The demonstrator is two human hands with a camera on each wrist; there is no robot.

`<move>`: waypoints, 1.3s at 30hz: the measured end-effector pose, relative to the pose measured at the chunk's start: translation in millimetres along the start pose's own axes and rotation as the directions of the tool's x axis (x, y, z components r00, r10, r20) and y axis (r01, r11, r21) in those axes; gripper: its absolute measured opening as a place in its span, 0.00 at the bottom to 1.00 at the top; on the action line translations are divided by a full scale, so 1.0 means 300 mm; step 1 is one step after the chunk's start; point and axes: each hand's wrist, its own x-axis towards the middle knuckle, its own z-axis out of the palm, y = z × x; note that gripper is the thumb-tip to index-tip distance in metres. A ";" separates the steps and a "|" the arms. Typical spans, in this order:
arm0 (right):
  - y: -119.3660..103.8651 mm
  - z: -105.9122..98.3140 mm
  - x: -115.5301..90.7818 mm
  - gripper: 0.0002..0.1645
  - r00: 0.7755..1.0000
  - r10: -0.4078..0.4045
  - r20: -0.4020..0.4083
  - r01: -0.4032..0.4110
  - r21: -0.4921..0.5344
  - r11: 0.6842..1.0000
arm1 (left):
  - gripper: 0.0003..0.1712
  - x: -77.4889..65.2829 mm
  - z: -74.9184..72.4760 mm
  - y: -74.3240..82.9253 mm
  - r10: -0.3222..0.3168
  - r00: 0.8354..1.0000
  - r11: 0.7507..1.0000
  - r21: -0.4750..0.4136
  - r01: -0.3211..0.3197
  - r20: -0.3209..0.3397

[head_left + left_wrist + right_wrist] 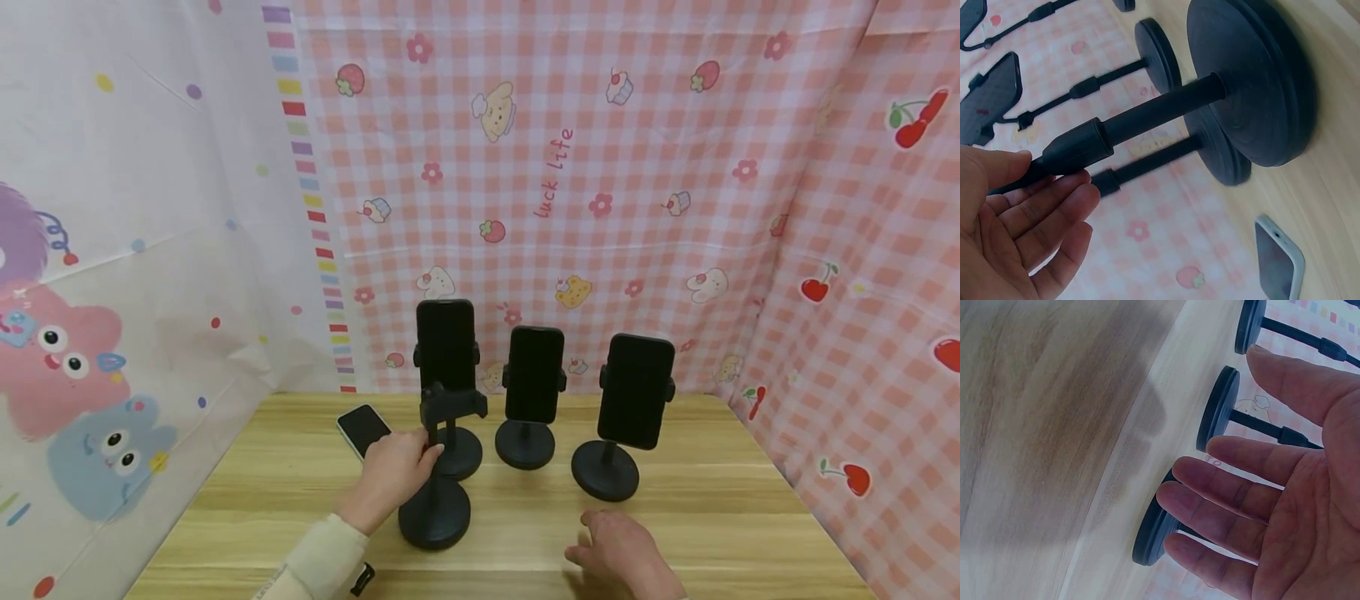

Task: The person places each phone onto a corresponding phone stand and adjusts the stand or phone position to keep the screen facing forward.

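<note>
My left hand (397,475) pinches the upper stem of an empty black phone stand (435,515) whose round base is at the front left. The left wrist view shows thumb and fingertips at the thin rod above the stand's collar (1079,147); whether the base touches the table cannot be told. The clamp (453,406) on top holds no phone. Above the table at front right, my right hand (621,550) holds nothing, its fingers spread and relaxed in the right wrist view. Behind stand three black stands with dark phones: left (446,342), middle (534,375) and right (636,392).
A phone with a pale edge (363,427) lies flat left of the stands. A small black piece (362,579) sits beside the left sleeve at the front. The wooden table (720,500) meets patterned cloth (615,250) at the back and sides.
</note>
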 end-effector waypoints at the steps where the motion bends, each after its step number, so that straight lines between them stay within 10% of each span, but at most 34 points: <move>1: 0.001 0.000 0.000 0.34 1.000 -0.003 0.000 0.003 0.000 1.000 | 0.17 0.000 0.005 0.009 0.008 1.000 1.000 0.000 -0.008 0.002; 19: 0.013 0.000 0.005 0.34 1.000 0.015 0.013 -0.015 0.017 1.000 | 0.19 0.050 0.093 0.136 0.168 0.986 0.986 0.012 -0.168 -0.023; 31: 0.012 0.000 0.002 0.33 1.000 -0.001 -0.018 0.000 -0.006 1.000 | 0.16 0.092 0.123 0.192 0.125 0.989 0.991 0.025 -0.128 0.081; 39: 0.014 -0.003 0.001 0.33 1.000 -0.009 -0.026 0.009 -0.004 1.000 | 0.16 0.098 0.133 0.205 0.127 0.991 0.992 0.022 -0.128 0.032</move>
